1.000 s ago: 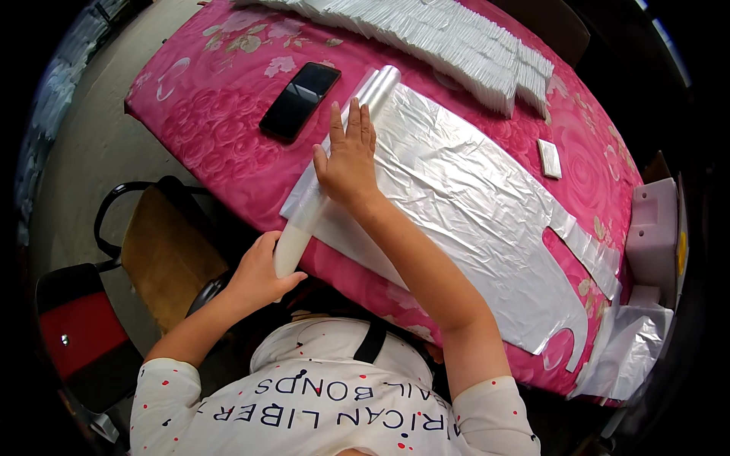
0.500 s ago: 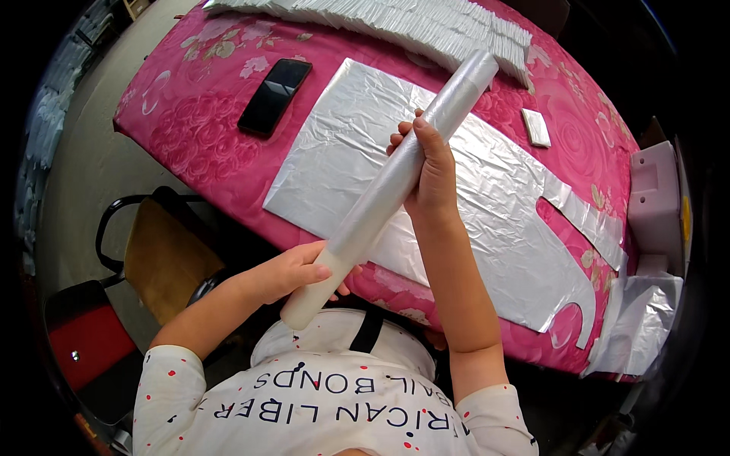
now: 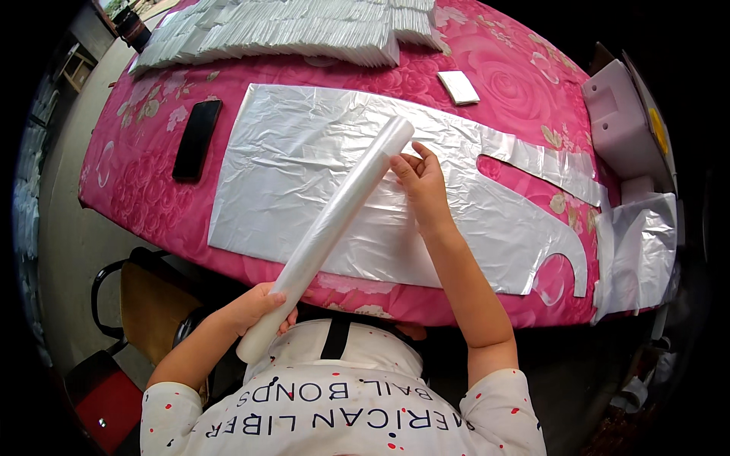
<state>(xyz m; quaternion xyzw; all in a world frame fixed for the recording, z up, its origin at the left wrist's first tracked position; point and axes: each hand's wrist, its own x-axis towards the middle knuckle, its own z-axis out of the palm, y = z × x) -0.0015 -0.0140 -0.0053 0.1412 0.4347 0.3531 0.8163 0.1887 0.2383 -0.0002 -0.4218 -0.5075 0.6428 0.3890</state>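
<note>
the left hand point(image 3: 260, 308) has its grip wrapped round the roll point(image 3: 323, 243) near its lower end; the right hand point(image 3: 426, 186) has its grip half open, thumb against or just beside the upper end, i can't tell which. from that thumb the roll's long axis runs toward seven o'clock, slanting above a plastic sheet point(image 3: 494, 228) on the counter point(image 3: 137, 201). a phone point(image 3: 197, 140) lies at ten o'clock. the shirt point(image 3: 182, 418) carries dark lettering; i see no label on the roll.

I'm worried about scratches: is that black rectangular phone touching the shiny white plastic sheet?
Apart. The head view shows pink flowered cloth between the phone and the sheet.
</note>
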